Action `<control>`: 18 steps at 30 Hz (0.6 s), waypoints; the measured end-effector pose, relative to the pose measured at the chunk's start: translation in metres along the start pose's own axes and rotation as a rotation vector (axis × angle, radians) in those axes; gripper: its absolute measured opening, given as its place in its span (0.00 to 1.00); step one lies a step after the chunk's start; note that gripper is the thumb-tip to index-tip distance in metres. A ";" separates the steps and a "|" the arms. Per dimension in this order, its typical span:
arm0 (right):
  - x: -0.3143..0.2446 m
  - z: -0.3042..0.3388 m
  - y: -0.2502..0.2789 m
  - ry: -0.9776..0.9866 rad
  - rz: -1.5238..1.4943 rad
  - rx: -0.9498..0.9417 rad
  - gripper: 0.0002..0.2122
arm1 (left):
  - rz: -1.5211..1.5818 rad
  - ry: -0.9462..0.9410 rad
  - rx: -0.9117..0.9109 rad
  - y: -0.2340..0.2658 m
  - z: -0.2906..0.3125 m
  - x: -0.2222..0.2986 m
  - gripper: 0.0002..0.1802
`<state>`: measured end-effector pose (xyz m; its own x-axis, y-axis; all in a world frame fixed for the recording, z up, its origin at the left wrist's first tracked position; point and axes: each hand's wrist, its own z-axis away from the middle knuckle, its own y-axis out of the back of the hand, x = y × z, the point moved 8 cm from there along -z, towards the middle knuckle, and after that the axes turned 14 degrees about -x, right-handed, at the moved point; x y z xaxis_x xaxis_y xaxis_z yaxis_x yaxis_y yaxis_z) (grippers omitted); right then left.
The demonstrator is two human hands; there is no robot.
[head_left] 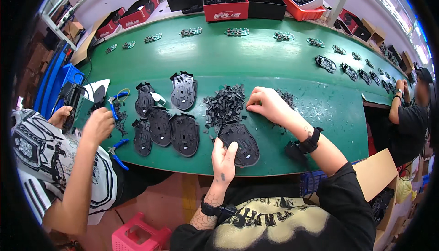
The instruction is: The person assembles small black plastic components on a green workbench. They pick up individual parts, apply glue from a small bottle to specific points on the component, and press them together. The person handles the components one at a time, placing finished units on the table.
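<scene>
My left hand (224,159) grips a black mouse-shaped plastic shell (243,148) by its left side, thumb on top, at the near edge of the green bench. Beyond the shell lies a heap of small black rectangular pieces (224,104). Just right of that heap, my right hand (270,107) is closed, thumb and fingertips pinched together. Whatever may be between those fingertips is too small to make out. More small black pieces (286,98) are strewn behind my right hand. Several similar shells (184,134) lie to the left, next to a small white bottle (158,98).
At left, a co-worker's hand (98,125) is near blue-handled pliers (113,107); another blue-handled tool (120,152) lies closer. Green circuit boards (237,31) line the far bench, with red and black boxes (226,8) behind. Another person (411,114) works at far right. A pink stool (141,235) stands below.
</scene>
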<state>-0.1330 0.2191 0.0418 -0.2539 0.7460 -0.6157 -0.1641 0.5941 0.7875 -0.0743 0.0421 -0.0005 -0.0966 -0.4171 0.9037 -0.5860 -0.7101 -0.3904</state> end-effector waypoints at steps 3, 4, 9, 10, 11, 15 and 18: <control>-0.006 0.007 0.006 -0.051 -0.071 0.006 0.05 | -0.025 0.017 0.017 0.003 0.003 -0.006 0.23; -0.016 0.013 0.006 -0.043 -0.188 0.030 0.05 | -0.055 0.009 0.033 0.006 0.004 -0.006 0.24; -0.053 0.061 -0.017 0.000 -0.717 0.074 0.05 | -0.158 -0.071 0.059 -0.003 0.006 0.007 0.28; -0.052 0.066 -0.026 -0.020 -0.740 0.065 0.05 | -0.179 -0.088 0.054 -0.005 0.006 0.009 0.28; -0.044 0.071 -0.036 -0.111 -0.777 0.041 0.05 | -0.196 -0.091 0.051 -0.005 0.007 0.008 0.29; -0.033 0.070 -0.049 -0.143 -0.992 0.050 0.07 | -0.242 -0.072 0.031 -0.007 0.005 0.012 0.28; -0.035 0.069 -0.054 -0.146 -1.199 0.050 0.09 | -0.221 -0.085 0.020 -0.009 0.005 0.011 0.28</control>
<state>-0.0498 0.1816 0.0187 0.1453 -0.2624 -0.9540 -0.1837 0.9403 -0.2866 -0.0660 0.0413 0.0127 0.1011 -0.2959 0.9499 -0.5691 -0.8003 -0.1887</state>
